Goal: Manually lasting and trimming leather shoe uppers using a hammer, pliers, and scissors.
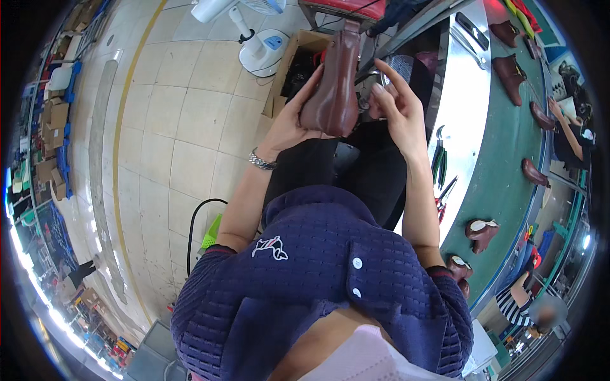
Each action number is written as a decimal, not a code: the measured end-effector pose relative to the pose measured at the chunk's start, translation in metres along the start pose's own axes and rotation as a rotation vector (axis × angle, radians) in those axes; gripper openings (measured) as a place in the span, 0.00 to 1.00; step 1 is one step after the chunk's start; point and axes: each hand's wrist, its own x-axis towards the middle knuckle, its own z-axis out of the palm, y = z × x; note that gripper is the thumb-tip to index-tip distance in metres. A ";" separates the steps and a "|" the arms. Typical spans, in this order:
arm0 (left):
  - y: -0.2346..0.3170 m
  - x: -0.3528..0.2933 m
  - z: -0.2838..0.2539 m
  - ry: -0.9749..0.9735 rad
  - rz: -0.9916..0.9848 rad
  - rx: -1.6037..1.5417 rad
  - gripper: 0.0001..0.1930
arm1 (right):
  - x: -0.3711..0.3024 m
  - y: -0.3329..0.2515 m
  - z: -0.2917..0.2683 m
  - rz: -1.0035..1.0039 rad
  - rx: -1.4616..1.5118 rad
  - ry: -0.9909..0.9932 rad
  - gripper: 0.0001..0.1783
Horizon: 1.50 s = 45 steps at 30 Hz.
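Observation:
A glossy brown leather boot [335, 95] is held up in front of my lap, its rounded end toward me and its narrower end pointing away. My left hand [293, 122] wraps around the boot's left side and underside, a metal bracelet on that wrist. Just right of the boot, apart from it, my right hand [401, 113] is raised with the forefinger stretched out and the other fingers loosely bent. Nothing shows between its fingers. Behind that hand some metal machine parts [364, 101] are partly hidden.
On the right, a green conveyor belt [492, 171] carries several brown boots [508, 75] beside a white worktop [467, 82] with pliers [440, 159]. Co-workers [569, 136] stand beyond it. A cardboard box [279, 92], a fan base [262, 54] and a red-topped stool [356, 7] lie ahead.

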 end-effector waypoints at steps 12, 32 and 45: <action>0.002 0.017 0.015 -0.002 -0.714 -0.272 0.32 | -0.137 0.143 -0.114 0.319 -1.143 0.570 0.28; -0.024 0.013 0.048 0.119 -0.505 0.563 0.29 | -0.075 0.063 -0.056 0.356 0.203 0.566 0.20; -0.030 0.002 0.060 0.194 -0.197 0.994 0.23 | -0.049 0.037 0.001 0.164 -0.577 0.343 0.28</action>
